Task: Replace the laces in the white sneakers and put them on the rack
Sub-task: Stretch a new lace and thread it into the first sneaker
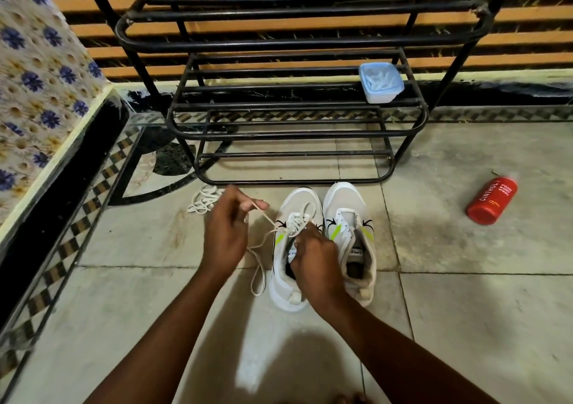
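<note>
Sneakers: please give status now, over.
Left hand pinches lace, pulled taut. Right hand grips left sneaker at the eyelets. Right sneaker beside it. Rack ahead, nothing blocking.

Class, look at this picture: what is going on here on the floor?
A person is lacing a pair of white sneakers on the tiled floor in front of a black shoe rack. The left hand pinches a lace and pulls it from the left sneaker, while the right hand holds that shoe at its tongue. The right sneaker is already laced. Another lace lies loose nearby.
</note>
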